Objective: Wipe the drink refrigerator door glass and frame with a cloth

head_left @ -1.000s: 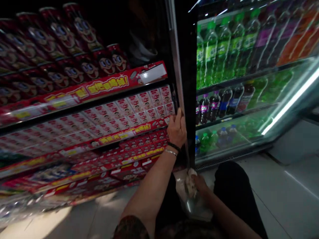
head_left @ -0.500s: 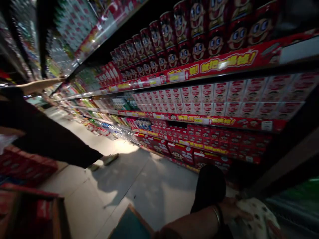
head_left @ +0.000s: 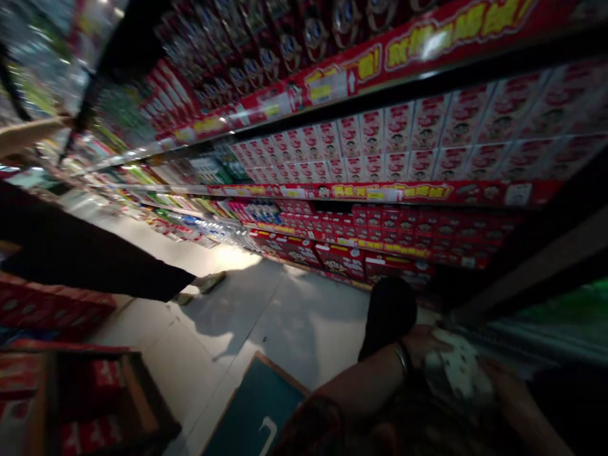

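Observation:
At the lower right, my left hand [head_left: 425,345], with a band around its wrist, holds one side of a crumpled white cloth with dark spots [head_left: 463,367]. My right hand [head_left: 501,380] grips the other side of the cloth. Both hands are in shadow and their fingertips are partly hidden. The bundle lies low, close to my dark-clothed knee [head_left: 387,310].
Shelves of white-and-red drink cartons [head_left: 399,136] and red boxes [head_left: 342,259] run along the aisle. Another person's dark-trousered leg [head_left: 109,244] stands at left. An opened carton [head_left: 137,392] and a teal board [head_left: 256,405] are on the tiled floor [head_left: 294,304].
My view has tilted down, so the shelves sit higher. The cloth has shifted left and up in view, and more of my right hand and forearm shows.

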A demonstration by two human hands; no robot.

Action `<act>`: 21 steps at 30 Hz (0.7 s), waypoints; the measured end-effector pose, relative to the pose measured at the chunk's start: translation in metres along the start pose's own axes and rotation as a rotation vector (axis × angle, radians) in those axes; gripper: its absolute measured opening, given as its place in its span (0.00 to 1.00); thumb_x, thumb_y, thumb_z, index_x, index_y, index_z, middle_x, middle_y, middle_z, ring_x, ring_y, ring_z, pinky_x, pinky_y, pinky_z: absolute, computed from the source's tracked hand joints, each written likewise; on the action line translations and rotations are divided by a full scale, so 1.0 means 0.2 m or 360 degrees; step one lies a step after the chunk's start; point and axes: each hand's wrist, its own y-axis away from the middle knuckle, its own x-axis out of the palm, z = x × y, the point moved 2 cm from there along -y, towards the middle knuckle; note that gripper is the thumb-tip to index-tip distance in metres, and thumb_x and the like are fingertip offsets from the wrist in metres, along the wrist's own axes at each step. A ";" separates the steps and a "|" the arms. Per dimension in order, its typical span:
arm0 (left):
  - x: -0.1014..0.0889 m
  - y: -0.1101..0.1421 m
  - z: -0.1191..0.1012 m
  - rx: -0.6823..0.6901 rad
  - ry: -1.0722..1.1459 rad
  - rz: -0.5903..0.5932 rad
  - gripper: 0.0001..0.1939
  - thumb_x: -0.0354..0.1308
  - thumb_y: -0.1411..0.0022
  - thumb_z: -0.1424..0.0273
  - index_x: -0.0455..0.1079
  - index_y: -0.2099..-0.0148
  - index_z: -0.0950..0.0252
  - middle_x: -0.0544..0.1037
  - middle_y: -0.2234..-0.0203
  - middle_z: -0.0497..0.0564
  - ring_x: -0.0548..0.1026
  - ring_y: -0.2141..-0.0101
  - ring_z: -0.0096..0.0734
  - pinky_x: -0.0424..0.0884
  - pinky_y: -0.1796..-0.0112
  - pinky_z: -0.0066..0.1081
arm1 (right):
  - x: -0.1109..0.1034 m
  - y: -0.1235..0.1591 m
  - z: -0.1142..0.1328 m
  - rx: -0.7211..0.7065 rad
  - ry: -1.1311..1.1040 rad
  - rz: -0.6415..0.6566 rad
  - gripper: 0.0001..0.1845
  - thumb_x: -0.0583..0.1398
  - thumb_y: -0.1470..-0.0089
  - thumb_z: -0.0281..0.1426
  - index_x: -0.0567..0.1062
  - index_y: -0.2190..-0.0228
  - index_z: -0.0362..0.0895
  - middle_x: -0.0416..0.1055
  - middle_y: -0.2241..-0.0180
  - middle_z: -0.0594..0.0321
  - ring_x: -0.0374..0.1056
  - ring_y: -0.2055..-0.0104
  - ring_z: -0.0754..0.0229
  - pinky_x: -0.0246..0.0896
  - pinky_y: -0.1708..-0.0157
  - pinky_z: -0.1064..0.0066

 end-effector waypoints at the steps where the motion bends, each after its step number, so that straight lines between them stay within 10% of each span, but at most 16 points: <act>1: 0.00 0.00 -0.01 0.0022 0.0018 -0.0008 0.25 0.83 0.68 0.74 0.79 0.65 0.69 0.82 0.67 0.55 0.79 0.69 0.34 0.78 0.67 0.31 | 0.02 0.03 0.03 0.0106 -0.0141 -0.0117 0.19 0.74 0.72 0.46 0.81 0.74 0.54 0.80 0.74 0.56 0.75 0.76 0.45 0.71 0.78 0.56; 8: -0.02 -0.19 0.06 0.0122 0.0013 0.0158 0.34 0.87 0.65 0.70 0.77 0.56 0.71 0.84 0.61 0.56 0.81 0.64 0.36 0.80 0.58 0.34 | 0.04 0.00 0.06 0.0155 -0.0470 0.0186 0.35 0.70 0.47 0.61 0.83 0.55 0.43 0.84 0.52 0.49 0.83 0.55 0.44 0.83 0.58 0.58; 14: -0.03 -0.21 0.04 0.0200 -0.0002 0.0076 0.34 0.86 0.70 0.73 0.75 0.60 0.69 0.81 0.68 0.50 0.78 0.69 0.33 0.75 0.65 0.29 | 0.00 0.00 0.01 0.0101 -0.0530 0.0234 0.32 0.81 0.58 0.37 0.83 0.52 0.40 0.85 0.56 0.49 0.82 0.63 0.48 0.83 0.63 0.64; 21: 0.01 -0.19 -0.03 0.0172 0.0309 0.0233 0.24 0.72 0.36 0.52 0.77 0.51 0.68 0.84 0.55 0.60 0.82 0.56 0.40 0.82 0.50 0.39 | -0.08 -0.09 0.01 -0.0089 -0.0633 0.0020 0.31 0.78 0.54 0.40 0.80 0.50 0.45 0.84 0.50 0.54 0.83 0.55 0.47 0.85 0.56 0.59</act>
